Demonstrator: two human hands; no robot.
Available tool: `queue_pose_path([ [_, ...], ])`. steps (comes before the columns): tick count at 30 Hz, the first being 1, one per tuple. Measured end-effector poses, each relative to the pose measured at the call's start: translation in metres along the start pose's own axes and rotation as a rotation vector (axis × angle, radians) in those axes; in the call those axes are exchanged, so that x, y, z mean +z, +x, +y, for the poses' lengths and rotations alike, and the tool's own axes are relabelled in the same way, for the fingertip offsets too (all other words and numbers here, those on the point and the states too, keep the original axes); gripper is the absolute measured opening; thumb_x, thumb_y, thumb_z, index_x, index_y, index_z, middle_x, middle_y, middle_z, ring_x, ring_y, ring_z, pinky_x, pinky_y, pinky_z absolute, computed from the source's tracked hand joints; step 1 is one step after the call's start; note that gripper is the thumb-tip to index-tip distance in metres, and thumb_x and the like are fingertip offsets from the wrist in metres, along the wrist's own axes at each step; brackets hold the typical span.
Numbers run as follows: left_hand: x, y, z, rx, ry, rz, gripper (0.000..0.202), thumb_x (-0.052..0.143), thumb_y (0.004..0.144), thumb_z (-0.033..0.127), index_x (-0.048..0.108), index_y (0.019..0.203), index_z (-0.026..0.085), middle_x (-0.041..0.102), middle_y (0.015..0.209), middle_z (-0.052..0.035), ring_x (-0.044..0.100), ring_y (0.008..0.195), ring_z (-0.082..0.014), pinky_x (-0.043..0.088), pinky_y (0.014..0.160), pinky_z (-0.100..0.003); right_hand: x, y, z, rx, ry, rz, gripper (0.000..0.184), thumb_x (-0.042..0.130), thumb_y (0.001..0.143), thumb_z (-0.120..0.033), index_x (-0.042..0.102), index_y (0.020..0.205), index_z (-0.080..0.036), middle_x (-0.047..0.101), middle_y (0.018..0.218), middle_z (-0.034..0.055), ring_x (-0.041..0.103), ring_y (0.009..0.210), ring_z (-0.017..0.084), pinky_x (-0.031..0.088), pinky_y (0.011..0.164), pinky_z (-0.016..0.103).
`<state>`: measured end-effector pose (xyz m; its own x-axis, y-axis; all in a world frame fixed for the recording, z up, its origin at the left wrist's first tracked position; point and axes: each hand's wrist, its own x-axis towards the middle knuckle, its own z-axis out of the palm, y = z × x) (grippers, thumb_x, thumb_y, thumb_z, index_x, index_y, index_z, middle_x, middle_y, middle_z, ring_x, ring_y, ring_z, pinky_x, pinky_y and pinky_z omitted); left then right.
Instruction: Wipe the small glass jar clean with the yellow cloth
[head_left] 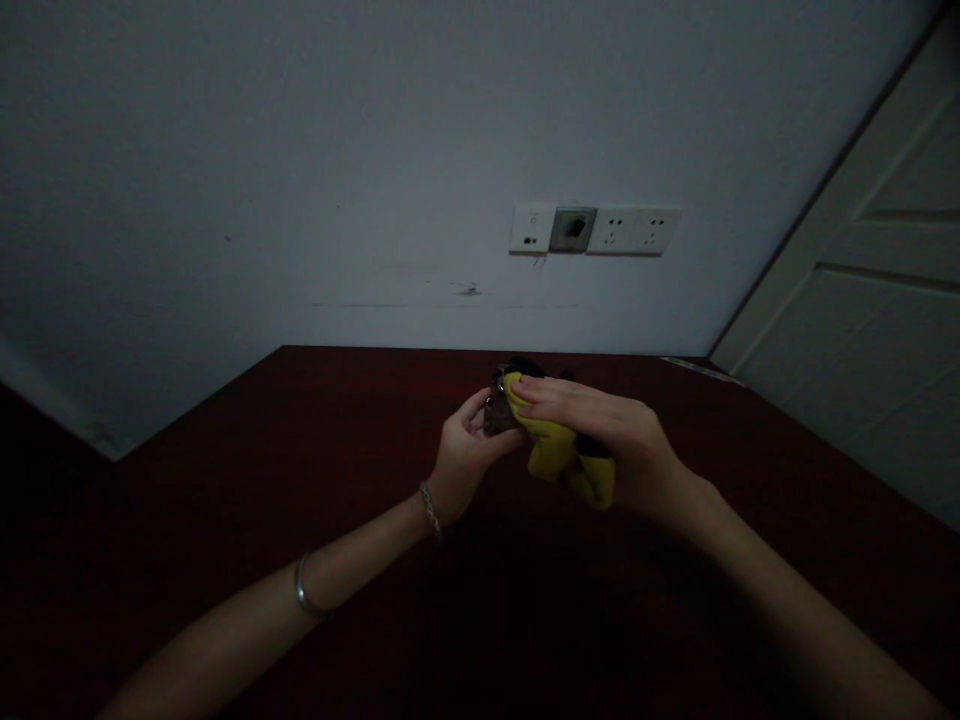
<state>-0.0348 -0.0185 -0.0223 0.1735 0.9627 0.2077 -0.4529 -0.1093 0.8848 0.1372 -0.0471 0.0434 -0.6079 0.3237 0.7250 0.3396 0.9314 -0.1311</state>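
My left hand (468,455) wears a braided bracelet and a metal bangle higher up the arm. Its fingers and thumb are closed round a small dark, shiny object (495,412) whose exact kind is too dim to make out. My right hand (607,420) grips a yellow cloth (553,448) with black parts, pressing it against the right side of that object. Folds of the cloth hang below the fingers. The cloth and fingers hide part of the object.
Both hands are over a dark red-brown table (360,410) set against a pale wall (337,180). Above its back edge sits a row of wall sockets (634,231) with a grey switch panel (573,230). A panelled white door (885,270) stands at the right. Light is low.
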Motion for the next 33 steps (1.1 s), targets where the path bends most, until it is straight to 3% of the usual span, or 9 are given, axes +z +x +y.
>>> queue_pose_path([
  [6, -0.005, 0.003, -0.002, -0.009, 0.019, 0.026, 0.052, 0.079, 0.059, 0.017, 0.059, 0.107, 0.012, 0.068, 0.098, -0.0085, 0.063, 0.089, -0.0194, 0.049, 0.086, -0.036, 0.000, 0.003, -0.009, 0.128, 0.158, -0.025, 0.042, 0.068, 0.077, -0.020, 0.062, 0.119, -0.021, 0.067, 0.120, 0.0084, 0.064, 0.110, 0.022, 0.054, 0.093, 0.034],
  [11, -0.004, 0.003, 0.001, -0.007, 0.023, 0.028, 0.055, 0.081, 0.060, 0.018, 0.058, 0.109, 0.010, 0.068, 0.097, -0.0089, 0.064, 0.082, -0.0171, 0.051, 0.080, -0.033, -0.012, -0.004, -0.004, 0.379, 0.029, 0.188, 0.027, 0.069, 0.078, -0.025, 0.069, 0.104, -0.023, 0.071, 0.112, 0.0042, 0.069, 0.097, 0.021, 0.057, 0.085, 0.033],
  [15, -0.001, 0.002, 0.002, 0.004, 0.021, 0.032, 0.056, 0.082, 0.059, 0.017, 0.058, 0.108, 0.009, 0.068, 0.097, -0.0098, 0.066, 0.083, -0.0178, 0.051, 0.083, -0.034, -0.019, -0.006, 0.003, 0.380, -0.062, 0.318, 0.025, 0.069, 0.079, -0.028, 0.069, 0.103, -0.021, 0.070, 0.115, 0.0069, 0.067, 0.102, 0.024, 0.056, 0.089, 0.037],
  [21, 0.003, -0.001, 0.003, 0.010, -0.004, 0.008, 0.061, 0.082, 0.058, 0.015, 0.057, 0.114, 0.011, 0.066, 0.111, -0.0128, 0.064, 0.097, -0.0212, 0.048, 0.092, -0.037, -0.005, -0.001, 0.003, 0.193, 0.024, 0.175, 0.035, 0.069, 0.079, -0.024, 0.063, 0.114, -0.019, 0.064, 0.124, 0.0113, 0.063, 0.111, 0.024, 0.054, 0.095, 0.039],
  [26, 0.001, 0.001, 0.005, 0.039, 0.001, 0.023, 0.059, 0.082, 0.057, 0.016, 0.059, 0.111, 0.011, 0.067, 0.107, -0.0112, 0.064, 0.095, -0.0202, 0.049, 0.090, -0.035, 0.001, -0.003, -0.001, 0.135, 0.063, 0.125, 0.041, 0.069, 0.078, -0.020, 0.061, 0.118, -0.022, 0.064, 0.124, 0.0106, 0.061, 0.115, 0.024, 0.052, 0.097, 0.043],
  [33, -0.004, 0.004, 0.002, 0.070, 0.032, 0.084, 0.052, 0.080, 0.060, 0.020, 0.059, 0.106, 0.010, 0.068, 0.105, -0.0115, 0.065, 0.090, -0.0187, 0.050, 0.086, -0.032, -0.002, -0.003, -0.009, 0.220, 0.162, 0.045, 0.037, 0.070, 0.076, -0.020, 0.065, 0.112, -0.022, 0.070, 0.114, 0.0057, 0.068, 0.102, 0.021, 0.057, 0.089, 0.032],
])
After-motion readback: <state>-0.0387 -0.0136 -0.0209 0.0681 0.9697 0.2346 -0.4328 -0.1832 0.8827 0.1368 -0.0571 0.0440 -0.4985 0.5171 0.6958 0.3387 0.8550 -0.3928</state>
